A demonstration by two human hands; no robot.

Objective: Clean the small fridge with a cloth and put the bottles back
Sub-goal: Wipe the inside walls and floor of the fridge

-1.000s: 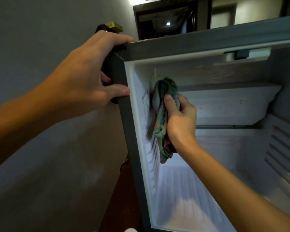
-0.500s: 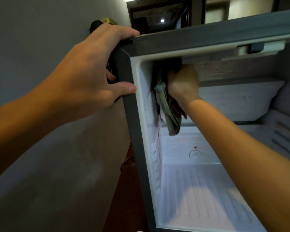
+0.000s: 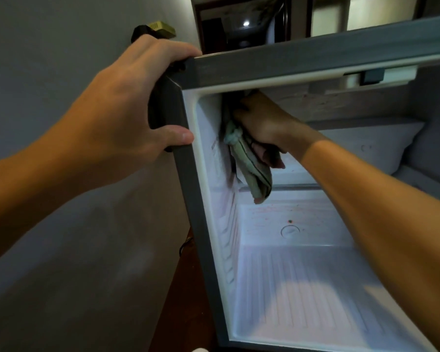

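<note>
The small fridge (image 3: 192, 189) stands open, its dark grey frame around a white, lit interior with no bottles in sight. My left hand (image 3: 127, 118) grips the fridge's top left corner, thumb on the front edge. My right hand (image 3: 261, 125) reaches inside and holds a greenish cloth (image 3: 252, 171) against the upper part of the left inner wall, just under the ceiling. The cloth's lower end hangs free below my hand.
A white freezer compartment (image 3: 366, 146) juts out at the back right. The ribbed floor (image 3: 302, 288) and ribbed side walls are bare. A grey wall (image 3: 48, 224) stands close on the left, with dark wood floor (image 3: 178, 313) and a cable below it.
My right hand has carried the cloth up the left inner wall, from mid-height to the top corner. My left hand has kept its grip on the fridge corner.
</note>
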